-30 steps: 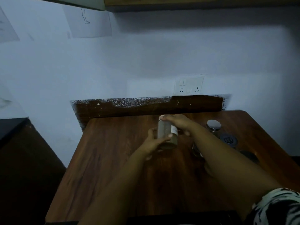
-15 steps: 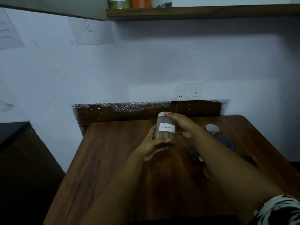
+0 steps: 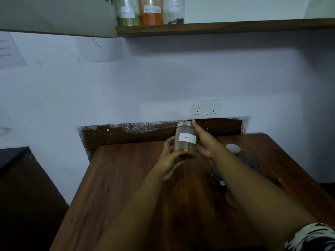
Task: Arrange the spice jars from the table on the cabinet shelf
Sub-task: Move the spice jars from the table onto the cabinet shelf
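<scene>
Fingers of the left hand [image 3: 170, 158] curl under the cinnamon jar [image 3: 186, 140], and the right hand [image 3: 203, 140] grasps its side up to the lid, so the jar is above the counter [image 3: 126, 178], not touching it. Risk, in my judgement: on the lift to the shelf [image 3: 217, 27], the smooth glass can slip, or it can knock the three jars [image 3: 151, 11] already there.

head view; faces forward and down over table [image 3: 126, 178]; shelf [image 3: 235, 26] above; seemingly close
</scene>
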`<state>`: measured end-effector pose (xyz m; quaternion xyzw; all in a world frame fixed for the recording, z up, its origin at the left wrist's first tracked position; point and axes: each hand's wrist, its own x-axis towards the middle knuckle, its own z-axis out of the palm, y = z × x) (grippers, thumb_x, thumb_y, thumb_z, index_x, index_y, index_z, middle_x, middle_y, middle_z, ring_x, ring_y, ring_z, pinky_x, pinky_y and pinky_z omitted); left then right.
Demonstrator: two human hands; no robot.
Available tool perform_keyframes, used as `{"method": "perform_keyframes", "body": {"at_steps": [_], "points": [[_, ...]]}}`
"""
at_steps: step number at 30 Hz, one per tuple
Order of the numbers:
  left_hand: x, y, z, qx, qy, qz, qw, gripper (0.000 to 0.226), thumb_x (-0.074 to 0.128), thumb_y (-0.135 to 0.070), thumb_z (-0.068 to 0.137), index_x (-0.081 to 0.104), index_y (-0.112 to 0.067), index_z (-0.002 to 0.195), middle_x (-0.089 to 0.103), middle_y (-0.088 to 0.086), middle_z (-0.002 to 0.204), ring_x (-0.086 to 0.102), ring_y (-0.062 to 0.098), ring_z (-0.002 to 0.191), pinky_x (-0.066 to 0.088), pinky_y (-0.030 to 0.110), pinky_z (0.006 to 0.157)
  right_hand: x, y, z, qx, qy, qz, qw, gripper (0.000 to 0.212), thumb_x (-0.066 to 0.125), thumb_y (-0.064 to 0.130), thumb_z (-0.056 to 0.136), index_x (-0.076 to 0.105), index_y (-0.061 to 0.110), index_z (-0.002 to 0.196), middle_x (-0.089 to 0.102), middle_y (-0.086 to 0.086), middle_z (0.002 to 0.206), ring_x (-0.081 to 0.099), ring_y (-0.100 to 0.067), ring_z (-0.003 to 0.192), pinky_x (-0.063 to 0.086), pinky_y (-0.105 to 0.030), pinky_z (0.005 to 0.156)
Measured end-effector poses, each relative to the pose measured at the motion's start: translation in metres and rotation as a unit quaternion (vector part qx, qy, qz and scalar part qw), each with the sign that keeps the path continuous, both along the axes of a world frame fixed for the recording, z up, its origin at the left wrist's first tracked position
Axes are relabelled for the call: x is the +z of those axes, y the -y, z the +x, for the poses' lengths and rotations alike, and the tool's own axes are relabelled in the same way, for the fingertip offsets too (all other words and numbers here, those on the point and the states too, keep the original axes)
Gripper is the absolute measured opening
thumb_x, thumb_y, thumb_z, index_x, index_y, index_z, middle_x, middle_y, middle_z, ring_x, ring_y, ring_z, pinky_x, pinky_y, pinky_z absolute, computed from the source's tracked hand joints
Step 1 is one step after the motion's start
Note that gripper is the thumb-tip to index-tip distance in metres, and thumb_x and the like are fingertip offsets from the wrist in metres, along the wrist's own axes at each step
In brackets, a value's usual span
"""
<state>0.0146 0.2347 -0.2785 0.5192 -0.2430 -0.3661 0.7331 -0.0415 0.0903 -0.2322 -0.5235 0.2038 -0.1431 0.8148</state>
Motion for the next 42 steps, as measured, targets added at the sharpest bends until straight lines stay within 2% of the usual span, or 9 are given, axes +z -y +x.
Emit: {"method": "perform_keyframes", "body": {"at_steps": [4, 8, 15, 21, 24, 27, 34, 38, 42], "points": [[0.021, 0.006, 0.008, 0.031, -0.001, -0.053, 0.998, 0.062, 0.062, -0.007, 0.091, 0.032, -0.026, 0.142, 0.057, 0.015, 0.129, 0.058, 0.035, 0.120, 0.049, 0.052, 0.099, 0.018, 0.004, 0.001, -0.003, 0.040, 0.050, 0.998, 0.079, 0.024, 0.068, 0.094, 0.057, 0.007, 0.131, 0.064, -0.018, 0.126, 0.060, -0.033, 0.117, 0.049, -0.046, 0.096], [0.058, 0.020, 0.005, 0.041, 0.006, -0.121, 0.992, 0.056, 0.066, -0.020, 0.086, 0.041, -0.023, 0.137, 0.057, 0.009, 0.132, 0.059, 0.027, 0.122, 0.050, 0.048, 0.099, 0.049, 0.003, 0.001, 0.021, 0.106, 0.010, 0.994, 0.073, 0.025, 0.067, 0.094, 0.061, 0.011, 0.125, 0.065, -0.018, 0.124, 0.061, -0.032, 0.117, 0.045, -0.046, 0.104], [0.148, 0.041, 0.010, 0.103, 0.257, -0.100, 0.956, 0.059, 0.075, -0.042, 0.080, 0.049, -0.041, 0.133, 0.056, -0.009, 0.131, 0.057, 0.012, 0.119, 0.051, 0.026, 0.087, 0.131, 0.031, -0.004, 0.010, 0.223, -0.102, 0.969, 0.066, 0.036, 0.063, 0.094, 0.046, 0.019, 0.142, 0.061, -0.015, 0.132, 0.062, -0.031, 0.118, 0.054, -0.047, 0.093], [0.240, 0.073, 0.016, 0.127, 0.376, -0.143, 0.907, 0.062, 0.075, -0.028, 0.084, 0.046, -0.033, 0.138, 0.056, -0.009, 0.133, 0.056, 0.010, 0.119, 0.051, 0.027, 0.094, 0.237, 0.067, -0.012, -0.040, 0.277, -0.273, 0.920, 0.056, 0.044, 0.054, 0.096, 0.039, 0.024, 0.143, 0.060, -0.008, 0.133, 0.061, -0.025, 0.119, 0.052, -0.049, 0.096], [0.276, 0.095, 0.019, 0.169, 0.422, -0.147, 0.878, 0.068, 0.079, -0.033, 0.080, 0.045, -0.032, 0.139, 0.058, -0.011, 0.132, 0.055, 0.007, 0.122, 0.046, 0.033, 0.103, 0.280, 0.089, -0.013, -0.058, 0.268, -0.339, 0.900, 0.055, 0.045, 0.054, 0.096, 0.036, 0.028, 0.144, 0.058, -0.002, 0.134, 0.059, -0.021, 0.120, 0.050, -0.045, 0.100], [0.307, 0.118, 0.024, 0.193, 0.468, -0.154, 0.849, 0.071, 0.078, -0.037, 0.079, 0.043, -0.031, 0.140, 0.057, -0.010, 0.133, 0.055, 0.006, 0.121, 0.047, 0.029, 0.099, 0.313, 0.114, -0.013, -0.044, 0.256, -0.387, 0.885, 0.056, 0.041, 0.057, 0.096, 0.032, 0.032, 0.146, 0.056, 0.002, 0.136, 0.057, -0.018, 0.121, 0.053, -0.042, 0.095], [0.345, 0.172, 0.053, 0.239, 0.568, -0.084, 0.783, 0.072, 0.076, -0.036, 0.082, 0.039, -0.027, 0.144, 0.055, -0.005, 0.137, 0.052, 0.011, 0.124, 0.046, 0.036, 0.103, 0.347, 0.164, 0.007, -0.025, 0.251, -0.359, 0.899, 0.050, 0.031, 0.053, 0.101, 0.033, 0.030, 0.145, 0.056, -0.009, 0.132, 0.061, -0.023, 0.108, 0.053, -0.034, 0.079], [0.348, 0.199, 0.073, 0.255, 0.597, -0.028, 0.760, 0.074, 0.072, -0.040, 0.085, 0.034, -0.025, 0.146, 0.051, -0.001, 0.141, 0.051, 0.014, 0.125, 0.047, 0.040, 0.102, 0.347, 0.187, 0.028, -0.033, 0.238, -0.368, 0.898, 0.059, 0.029, 0.064, 0.095, 0.027, 0.033, 0.145, 0.053, -0.005, 0.135, 0.060, -0.023, 0.111, 0.054, -0.041, 0.087], [0.338, 0.222, 0.089, 0.290, 0.650, 0.046, 0.700, 0.067, 0.062, -0.051, 0.089, 0.036, -0.021, 0.143, 0.055, 0.001, 0.137, 0.054, 0.017, 0.122, 0.050, 0.040, 0.097, 0.347, 0.202, 0.052, -0.028, 0.178, -0.420, 0.890, 0.070, 0.034, 0.066, 0.093, 0.011, 0.033, 0.151, 0.050, -0.002, 0.139, 0.058, -0.024, 0.116, 0.053, -0.042, 0.093]]}}
